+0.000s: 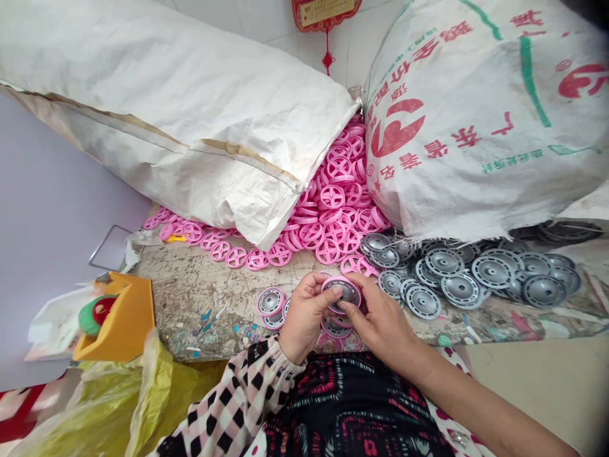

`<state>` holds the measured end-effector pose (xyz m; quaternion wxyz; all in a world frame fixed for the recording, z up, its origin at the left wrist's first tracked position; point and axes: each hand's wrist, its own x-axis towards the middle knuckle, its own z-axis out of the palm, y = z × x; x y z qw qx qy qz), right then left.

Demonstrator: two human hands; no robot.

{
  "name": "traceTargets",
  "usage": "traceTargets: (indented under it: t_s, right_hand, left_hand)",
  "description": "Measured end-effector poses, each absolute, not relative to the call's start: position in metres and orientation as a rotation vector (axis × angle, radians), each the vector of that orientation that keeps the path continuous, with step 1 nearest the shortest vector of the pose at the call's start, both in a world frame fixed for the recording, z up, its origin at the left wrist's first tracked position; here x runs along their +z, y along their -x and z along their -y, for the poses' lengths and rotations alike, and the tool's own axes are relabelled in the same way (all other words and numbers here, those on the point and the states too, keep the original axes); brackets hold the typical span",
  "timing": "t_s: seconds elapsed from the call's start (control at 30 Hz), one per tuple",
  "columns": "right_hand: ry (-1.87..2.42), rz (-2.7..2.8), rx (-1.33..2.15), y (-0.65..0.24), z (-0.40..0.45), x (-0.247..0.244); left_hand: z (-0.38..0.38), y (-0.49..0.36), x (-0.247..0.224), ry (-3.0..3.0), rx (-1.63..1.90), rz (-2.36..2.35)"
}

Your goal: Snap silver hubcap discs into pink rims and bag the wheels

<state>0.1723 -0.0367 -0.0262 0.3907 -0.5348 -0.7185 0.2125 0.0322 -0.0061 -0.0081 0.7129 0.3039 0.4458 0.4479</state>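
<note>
A toy wheel, a grey disc inside a pink rim, is held between both hands over the bench's front edge. My left hand grips its left side, thumb across the grey face. On the right side, my right hand closes round the rim with its thumb at the lower edge. Beneath the hands lie several joined wheels, partly hidden by my fingers. Behind them, pink spoked rims spill in a heap from a white sack. Grey wheel discs lie piled to the right.
A white woven sack slants in from the left, and a printed sack bulges at the right. On the left stand a yellow holder with a green tape roll and a yellow plastic bag. The worn bench carries paint flecks.
</note>
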Motion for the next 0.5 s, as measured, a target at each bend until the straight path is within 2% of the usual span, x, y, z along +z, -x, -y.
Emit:
traceTargets:
  t_s: [0.23,0.33,0.5]
  right_hand:
    - [1.475,1.918,0.551,-0.195,0.013,-0.029]
    - [1.721,1.973,0.304,-0.214,-0.009,-0.025]
    - [2.201,2.046,0.089,-0.22,-0.041,-0.017]
  left_hand:
    - [-0.011,-0.022,-0.008,-0.878,1.016,-1.058]
    - [-0.03,-0.008,-0.017,-1.077,1.0,-1.183]
    - [-0.054,0.004,-0.031,-1.648,0.553,-1.546]
